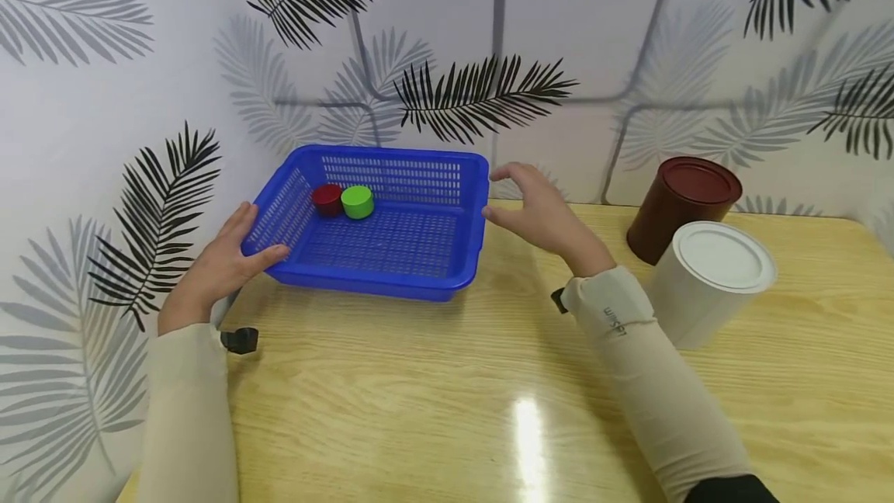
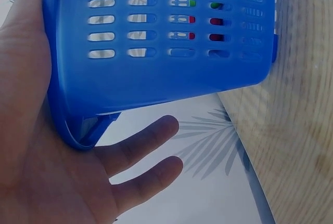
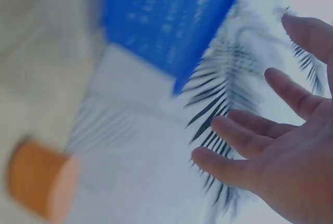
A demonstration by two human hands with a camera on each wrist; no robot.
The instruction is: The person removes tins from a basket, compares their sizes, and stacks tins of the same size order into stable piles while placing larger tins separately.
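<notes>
Your fingers on the left hand lie straight and slightly spread, the palm pressed against the left rim of the blue basket; the left wrist view shows the rim resting in your palm with the fingers loose below it. Your right hand hovers just beside the basket's right rim with its fingers spread and lightly curved, holding nothing and apparently clear of the plastic. That basket sits at the back left of the wooden table, close to the leaf-patterned wall. Inside, in the far left corner, a red cap and a green cap stand touching. Well to the right stand a brown canister and a white canister, side by side.
</notes>
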